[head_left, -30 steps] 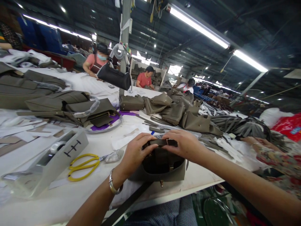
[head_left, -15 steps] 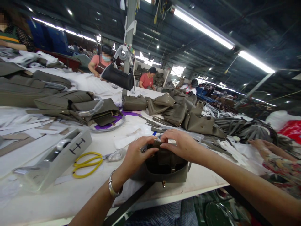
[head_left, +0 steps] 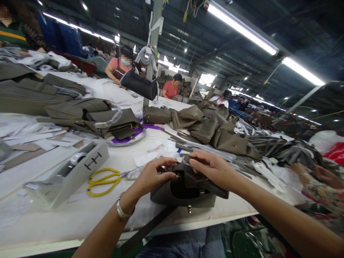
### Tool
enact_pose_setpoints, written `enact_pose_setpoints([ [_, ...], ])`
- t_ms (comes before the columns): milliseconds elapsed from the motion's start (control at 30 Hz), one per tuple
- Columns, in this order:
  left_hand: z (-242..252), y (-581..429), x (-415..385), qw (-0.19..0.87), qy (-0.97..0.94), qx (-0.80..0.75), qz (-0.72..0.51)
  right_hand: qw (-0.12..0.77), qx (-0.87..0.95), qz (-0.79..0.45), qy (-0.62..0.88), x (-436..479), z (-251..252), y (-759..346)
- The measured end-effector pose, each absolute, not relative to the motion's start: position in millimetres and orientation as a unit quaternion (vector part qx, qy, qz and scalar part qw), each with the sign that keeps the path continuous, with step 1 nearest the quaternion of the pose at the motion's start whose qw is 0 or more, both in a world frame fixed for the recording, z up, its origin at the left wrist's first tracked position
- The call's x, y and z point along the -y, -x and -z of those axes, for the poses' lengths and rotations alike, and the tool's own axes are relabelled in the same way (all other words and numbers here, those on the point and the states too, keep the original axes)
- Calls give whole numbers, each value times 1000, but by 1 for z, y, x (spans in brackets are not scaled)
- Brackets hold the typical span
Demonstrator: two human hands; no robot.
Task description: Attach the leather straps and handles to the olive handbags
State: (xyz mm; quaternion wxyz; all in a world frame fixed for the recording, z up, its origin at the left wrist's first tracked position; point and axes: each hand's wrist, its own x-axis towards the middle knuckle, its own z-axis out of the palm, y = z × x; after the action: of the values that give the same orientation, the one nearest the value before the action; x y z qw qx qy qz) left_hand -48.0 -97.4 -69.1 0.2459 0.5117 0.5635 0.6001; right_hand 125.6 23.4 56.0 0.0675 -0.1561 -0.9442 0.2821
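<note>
An olive-brown leather handbag [head_left: 166, 195] lies before me at the table's front edge, its mouth open and a gold clasp on its near side. My left hand [head_left: 154, 175], with a silver bangle on the wrist, pinches the bag's far-left rim between thumb and fingers. Closed on the upper back part of the same bag, by its flap, is my right hand [head_left: 211, 168]; the exact piece under its fingertips is partly hidden. A dark strap [head_left: 149, 225] runs from beneath the bag over the table edge. Yellow-handled scissors [head_left: 103, 182] lie to the left.
A tape dispenser [head_left: 70, 172] stands left of the scissors. Olive bags [head_left: 204, 129] and loose straps [head_left: 276, 145] are heaped beyond. A black bag [head_left: 139, 84] hangs on a post. At right are a co-worker's hands [head_left: 301, 170]; other people work across the table.
My right hand has shifted slightly right, and the bag's flap now tilts out to the right beneath it. More of the bag's inside shows. My left hand has moved a little left.
</note>
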Motion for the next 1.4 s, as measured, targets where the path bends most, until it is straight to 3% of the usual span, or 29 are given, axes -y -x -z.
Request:
enact_pose_setpoints([
  [367, 71, 6, 90, 118, -496, -578, -637, 22, 978, -71, 197, -19, -48, -134],
  [733, 79, -11, 85, 204, -422, -526, -709, 26, 978, -61, 198, -21, -50, -133],
  [1000, 73, -17, 91, 169, -425, -562, -689, -24, 982, -56, 179, -14, -57, -126],
  [1233, 69, -17, 92, 147, -434, -581, -673, 21, 976, -77, 205, -12, -42, -130],
  [1400, 70, -17, 93, 173, -438, -567, -676, -18, 975, -155, 157, -17, -44, -134],
])
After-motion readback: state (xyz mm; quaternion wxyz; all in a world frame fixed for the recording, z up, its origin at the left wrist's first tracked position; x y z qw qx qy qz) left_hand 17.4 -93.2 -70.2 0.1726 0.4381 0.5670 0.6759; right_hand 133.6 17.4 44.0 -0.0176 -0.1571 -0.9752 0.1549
